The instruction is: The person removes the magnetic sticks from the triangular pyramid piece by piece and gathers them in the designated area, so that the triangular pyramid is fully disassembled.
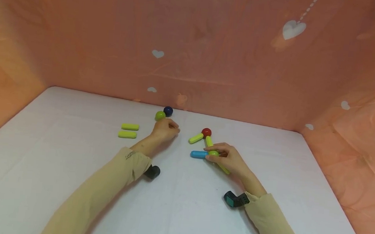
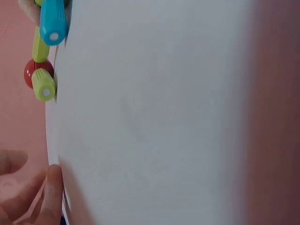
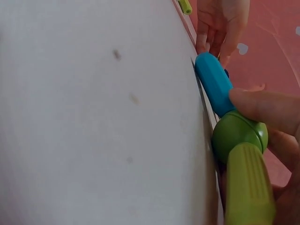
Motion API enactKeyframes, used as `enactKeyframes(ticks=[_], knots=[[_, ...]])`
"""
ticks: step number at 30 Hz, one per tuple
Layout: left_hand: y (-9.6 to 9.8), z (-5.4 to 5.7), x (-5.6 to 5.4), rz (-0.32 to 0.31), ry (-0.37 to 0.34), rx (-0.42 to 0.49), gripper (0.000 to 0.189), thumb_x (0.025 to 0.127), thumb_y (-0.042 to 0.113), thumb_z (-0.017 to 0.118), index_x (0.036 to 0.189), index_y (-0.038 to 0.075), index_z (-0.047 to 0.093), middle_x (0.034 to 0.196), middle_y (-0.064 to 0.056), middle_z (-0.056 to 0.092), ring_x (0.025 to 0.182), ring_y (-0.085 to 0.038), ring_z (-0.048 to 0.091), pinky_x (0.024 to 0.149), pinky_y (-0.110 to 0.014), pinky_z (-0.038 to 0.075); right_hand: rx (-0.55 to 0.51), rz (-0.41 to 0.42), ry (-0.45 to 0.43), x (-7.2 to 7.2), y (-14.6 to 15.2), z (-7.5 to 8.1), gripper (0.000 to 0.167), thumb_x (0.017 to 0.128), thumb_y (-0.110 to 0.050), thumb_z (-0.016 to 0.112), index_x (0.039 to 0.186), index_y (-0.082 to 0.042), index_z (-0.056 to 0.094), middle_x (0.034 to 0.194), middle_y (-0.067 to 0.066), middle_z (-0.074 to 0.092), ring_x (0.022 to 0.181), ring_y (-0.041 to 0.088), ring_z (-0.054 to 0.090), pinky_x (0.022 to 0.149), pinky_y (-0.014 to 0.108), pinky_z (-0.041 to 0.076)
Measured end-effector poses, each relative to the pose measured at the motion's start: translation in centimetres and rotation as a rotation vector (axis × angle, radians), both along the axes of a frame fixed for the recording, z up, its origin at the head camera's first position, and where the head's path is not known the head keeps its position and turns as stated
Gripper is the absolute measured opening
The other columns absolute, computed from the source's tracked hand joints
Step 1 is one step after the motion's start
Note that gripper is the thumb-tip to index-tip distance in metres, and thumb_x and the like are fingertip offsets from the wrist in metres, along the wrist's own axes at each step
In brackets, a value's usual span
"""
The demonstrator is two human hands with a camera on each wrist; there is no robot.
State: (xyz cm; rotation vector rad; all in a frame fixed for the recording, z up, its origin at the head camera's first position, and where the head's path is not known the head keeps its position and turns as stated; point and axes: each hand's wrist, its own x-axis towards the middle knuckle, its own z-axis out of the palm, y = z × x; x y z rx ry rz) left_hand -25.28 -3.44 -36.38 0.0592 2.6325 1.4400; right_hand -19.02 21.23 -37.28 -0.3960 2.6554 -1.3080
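My right hand (image 1: 232,159) grips a green ball (image 1: 213,154) between thumb and fingers. From this ball a blue toy building rod (image 1: 199,154) points left, and a yellow-green rod (image 3: 251,185) juts out toward the right wrist camera. Another yellow-green rod (image 1: 208,141) runs from beside the gripped ball up to a red ball (image 1: 206,132), which has one more yellow-green rod (image 1: 196,138) at its lower left. Farther left, my left hand (image 1: 165,130) is low over the table with relaxed fingers and nothing visible in them. Just behind it are a second green ball (image 1: 160,115) and a dark blue ball (image 1: 168,111).
Left of the left hand, two yellow-green rods (image 1: 127,134) lie side by side. The white table (image 1: 54,150) ends at an orange-pink cloth backdrop (image 1: 193,50) with white hearts, which also rises at both sides. Dark wrist cameras (image 1: 233,200) hang under the sleeves.
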Motion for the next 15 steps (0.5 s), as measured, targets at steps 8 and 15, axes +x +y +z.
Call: enactKeyframes(ticks=[8, 15], knots=[[0.5, 0.4, 1.5, -0.234, -0.177, 0.0, 0.03, 0.087, 0.026, 0.071, 0.108, 0.005, 0.066, 0.099, -0.008, 0.064, 0.082, -0.017, 0.058, 0.067, -0.021, 0.047, -0.003, -0.008, 0.001, 0.0, -0.2, 0.1, 0.031, 0.088, -0.021, 0.07, 0.115, -0.008, 0.07, 0.124, 0.014, 0.058, 0.101, 0.024, 0.044, 0.08, 0.03, 0.038], [1.0, 0.2, 2.2, -0.385, -0.119, -0.012, 0.029, 0.083, 0.015, 0.074, 0.11, 0.004, 0.068, 0.094, -0.007, 0.066, 0.085, -0.015, 0.057, 0.071, -0.02, 0.047, -0.008, -0.008, 0.01, -0.2, -0.3, -0.1, 0.03, 0.086, -0.022, 0.071, 0.114, -0.01, 0.071, 0.12, 0.012, 0.06, 0.099, 0.023, 0.045, 0.079, 0.03, 0.039]])
